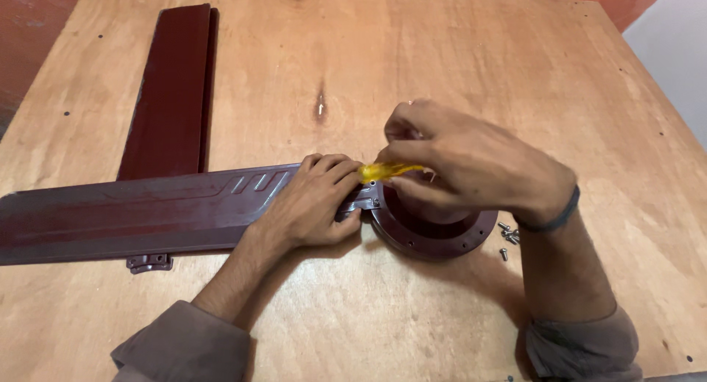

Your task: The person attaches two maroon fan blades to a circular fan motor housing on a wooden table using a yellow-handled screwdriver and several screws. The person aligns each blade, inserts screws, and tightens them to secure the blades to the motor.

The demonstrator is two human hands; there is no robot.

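1. A second dark maroon blade (171, 87) lies flat at the far left of the plywood table (456, 51)
2. A long dark maroon fan blade (132, 216) lies crosswise, its left tip cut off by the frame
3. The left hand (313, 202) presses flat on that blade's inner end, clasping nothing
4. The right hand (468, 165) pinches a yellow-handled screwdriver (387, 170), its tip hidden, above the round maroon motor hub (434, 238)
5. Small silver screws (508, 237) lie just right, hard to count

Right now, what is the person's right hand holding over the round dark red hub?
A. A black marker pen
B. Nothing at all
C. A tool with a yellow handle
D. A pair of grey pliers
C: the right hand grips a yellow-handled tool just above the round hub, while the left hand presses down on the dark red blade beside it.
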